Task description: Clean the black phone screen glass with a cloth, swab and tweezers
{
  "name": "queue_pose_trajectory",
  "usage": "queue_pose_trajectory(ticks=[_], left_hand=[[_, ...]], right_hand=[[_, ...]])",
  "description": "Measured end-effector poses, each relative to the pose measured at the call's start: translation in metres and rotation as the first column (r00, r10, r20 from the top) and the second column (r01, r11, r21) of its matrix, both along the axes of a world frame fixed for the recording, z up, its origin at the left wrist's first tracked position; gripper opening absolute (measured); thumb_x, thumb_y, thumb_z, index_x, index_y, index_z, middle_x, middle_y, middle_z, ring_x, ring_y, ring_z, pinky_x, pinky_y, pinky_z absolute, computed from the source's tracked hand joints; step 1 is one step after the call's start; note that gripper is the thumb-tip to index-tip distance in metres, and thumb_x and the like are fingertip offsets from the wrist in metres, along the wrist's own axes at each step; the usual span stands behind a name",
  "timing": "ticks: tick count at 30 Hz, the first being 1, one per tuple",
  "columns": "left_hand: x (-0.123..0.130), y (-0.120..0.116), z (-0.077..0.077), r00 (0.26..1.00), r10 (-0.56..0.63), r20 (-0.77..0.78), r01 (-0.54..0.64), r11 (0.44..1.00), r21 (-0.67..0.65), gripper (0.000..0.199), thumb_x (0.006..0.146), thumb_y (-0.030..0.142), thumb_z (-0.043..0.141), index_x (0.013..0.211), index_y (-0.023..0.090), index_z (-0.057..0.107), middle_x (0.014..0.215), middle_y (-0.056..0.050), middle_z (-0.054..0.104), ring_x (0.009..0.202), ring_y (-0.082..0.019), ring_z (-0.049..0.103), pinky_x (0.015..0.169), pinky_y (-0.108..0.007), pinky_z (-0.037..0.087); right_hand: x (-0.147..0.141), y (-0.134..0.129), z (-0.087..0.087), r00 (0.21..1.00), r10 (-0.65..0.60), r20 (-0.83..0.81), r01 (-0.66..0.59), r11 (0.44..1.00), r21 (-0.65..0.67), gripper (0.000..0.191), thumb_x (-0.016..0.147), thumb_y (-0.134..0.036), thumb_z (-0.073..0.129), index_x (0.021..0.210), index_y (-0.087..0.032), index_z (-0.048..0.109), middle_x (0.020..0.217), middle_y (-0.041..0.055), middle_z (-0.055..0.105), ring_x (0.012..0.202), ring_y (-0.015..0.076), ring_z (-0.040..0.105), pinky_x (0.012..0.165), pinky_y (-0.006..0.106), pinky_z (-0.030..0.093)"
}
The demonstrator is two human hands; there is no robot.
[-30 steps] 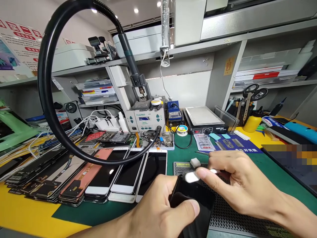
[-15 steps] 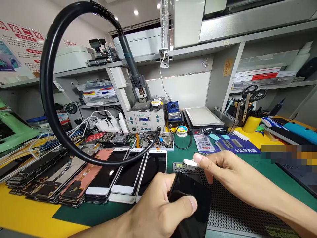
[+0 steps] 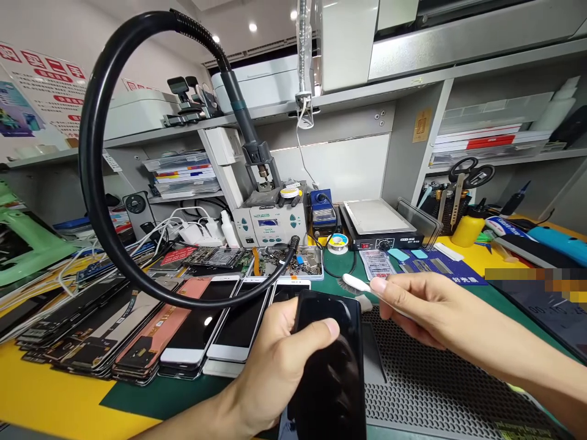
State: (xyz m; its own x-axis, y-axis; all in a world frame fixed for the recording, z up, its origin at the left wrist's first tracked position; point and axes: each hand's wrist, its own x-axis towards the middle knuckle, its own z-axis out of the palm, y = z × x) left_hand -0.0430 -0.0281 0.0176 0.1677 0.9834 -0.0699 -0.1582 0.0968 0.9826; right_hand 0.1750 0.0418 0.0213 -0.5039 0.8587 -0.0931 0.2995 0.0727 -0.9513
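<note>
Black phone in left hand, white brush in right, brush clear of the phone

My left hand (image 3: 284,360) grips the black phone (image 3: 330,373) by its side, thumb laid across the glossy screen. The other fingers are behind it, so I cannot tell how they are set. The phone is tilted, top edge pointing away from me, in front of the left part of the grey perforated mat (image 3: 426,379).

My right hand (image 3: 426,305) pinches the handle of the white brush (image 3: 356,282) between thumb and forefinger, remaining fingers curled beneath. The brush head points left, bristles downward, near the phone's top right corner but not touching it. A small pale piece (image 3: 365,303) lies just beside that same corner.

Surroundings noted: white-framed phones (image 3: 241,321) lie in a row to the left, near my left hand. Behind them sits a shallow tray (image 3: 322,269) of circuit boards, then the grey station (image 3: 282,226), with the black hose (image 3: 92,183) looping above the phones. To its right stand the solder spool (image 3: 338,243) and the flat-topped heater (image 3: 380,217).
</note>
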Motion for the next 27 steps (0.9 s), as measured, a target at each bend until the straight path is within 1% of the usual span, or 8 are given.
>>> queue_pose_trajectory(ticks=[2, 7, 12, 15, 17, 19, 22, 27], left_hand=[[0.0, 0.001, 0.001, 0.997, 0.048, 0.067, -0.046, 0.998, -0.037, 0.013, 0.087, 0.026, 0.067, 0.09, 0.014, 0.07, 0.081, -0.004, 0.067, 0.083, -0.022, 0.063, 0.079, -0.033, 0.049], [0.001, 0.002, 0.004, 0.98, 0.114, 0.16, -0.098, 0.99, -0.104, 0.011, 0.085, 0.024, 0.07, 0.091, 0.015, 0.074, 0.083, -0.004, 0.072, 0.078, -0.019, 0.065, 0.074, -0.028, 0.051], [0.002, 0.003, 0.004, 0.944, 0.079, 0.321, -0.041, 0.991, -0.125, 0.024, 0.086, 0.019, 0.067, 0.108, 0.016, 0.076, 0.097, -0.008, 0.078, 0.087, -0.022, 0.072, 0.088, -0.033, 0.054], [0.003, 0.006, 0.001, 0.913, 0.063, 0.404, 0.001, 0.988, -0.156, 0.019, 0.087, 0.018, 0.064, 0.1, 0.014, 0.077, 0.092, -0.011, 0.079, 0.076, -0.022, 0.074, 0.08, -0.035, 0.058], [0.003, 0.009, -0.001, 0.887, 0.091, 0.453, 0.002, 0.98, -0.201, 0.016, 0.088, 0.017, 0.063, 0.095, 0.014, 0.077, 0.09, -0.012, 0.08, 0.073, -0.023, 0.074, 0.076, -0.036, 0.058], [0.003, 0.011, -0.002, 0.867, 0.114, 0.484, 0.001, 0.973, -0.23, 0.016, 0.088, 0.015, 0.062, 0.095, 0.013, 0.077, 0.091, -0.013, 0.08, 0.077, -0.024, 0.076, 0.08, -0.038, 0.058], [0.002, 0.014, -0.002, 0.856, 0.085, 0.51, 0.034, 0.975, -0.221, 0.019, 0.089, 0.015, 0.059, 0.099, 0.011, 0.076, 0.095, -0.015, 0.079, 0.082, -0.027, 0.076, 0.087, -0.043, 0.057], [0.002, 0.012, -0.002, 0.841, 0.102, 0.531, 0.025, 0.974, -0.226, 0.018, 0.089, 0.015, 0.061, 0.101, 0.013, 0.073, 0.099, -0.015, 0.079, 0.094, -0.03, 0.075, 0.092, -0.046, 0.055]], right_hand=[[-0.002, -0.002, -0.001, 1.0, 0.009, -0.009, -0.009, 1.0, -0.024, 0.057, 0.09, -0.073, 0.053, 0.07, -0.02, 0.058, 0.05, -0.0087, 0.033, 0.045, 0.0088, 0.023, 0.04, 0.024, 0.016], [-0.01, -0.006, -0.002, 0.999, 0.034, 0.013, -0.035, 0.998, 0.058, 0.055, 0.093, -0.069, 0.051, 0.07, -0.019, 0.057, 0.054, -0.0085, 0.033, 0.048, 0.0094, 0.024, 0.043, 0.025, 0.018], [-0.011, -0.008, -0.002, 0.996, 0.057, 0.064, -0.068, 0.978, 0.198, 0.052, 0.097, -0.064, 0.049, 0.069, -0.021, 0.05, 0.065, -0.006, 0.035, 0.059, 0.0125, 0.03, 0.052, 0.027, 0.026], [-0.008, -0.006, -0.003, 0.996, 0.046, 0.083, -0.065, 0.966, 0.252, 0.051, 0.097, -0.063, 0.049, 0.068, -0.022, 0.044, 0.066, -0.0059, 0.032, 0.061, 0.0132, 0.028, 0.053, 0.028, 0.023], [-0.005, -0.003, -0.004, 0.995, 0.03, 0.091, -0.054, 0.96, 0.276, 0.051, 0.097, -0.062, 0.05, 0.067, -0.022, 0.042, 0.066, -0.0062, 0.03, 0.061, 0.0132, 0.026, 0.053, 0.029, 0.022], [-0.002, 0.0, -0.004, 0.995, 0.023, 0.095, -0.05, 0.955, 0.292, 0.051, 0.098, -0.062, 0.05, 0.066, -0.022, 0.041, 0.066, -0.0062, 0.03, 0.061, 0.0133, 0.026, 0.054, 0.029, 0.021], [0.001, 0.001, -0.001, 0.997, 0.01, 0.082, -0.034, 0.953, 0.3, 0.052, 0.097, -0.062, 0.049, 0.065, -0.022, 0.042, 0.065, -0.0062, 0.029, 0.06, 0.0135, 0.026, 0.054, 0.029, 0.02], [-0.002, -0.004, 0.007, 1.0, -0.008, -0.019, 0.012, 0.969, 0.246, 0.053, 0.097, -0.063, 0.049, 0.065, -0.021, 0.049, 0.061, -0.0064, 0.032, 0.057, 0.0128, 0.025, 0.052, 0.029, 0.02]])
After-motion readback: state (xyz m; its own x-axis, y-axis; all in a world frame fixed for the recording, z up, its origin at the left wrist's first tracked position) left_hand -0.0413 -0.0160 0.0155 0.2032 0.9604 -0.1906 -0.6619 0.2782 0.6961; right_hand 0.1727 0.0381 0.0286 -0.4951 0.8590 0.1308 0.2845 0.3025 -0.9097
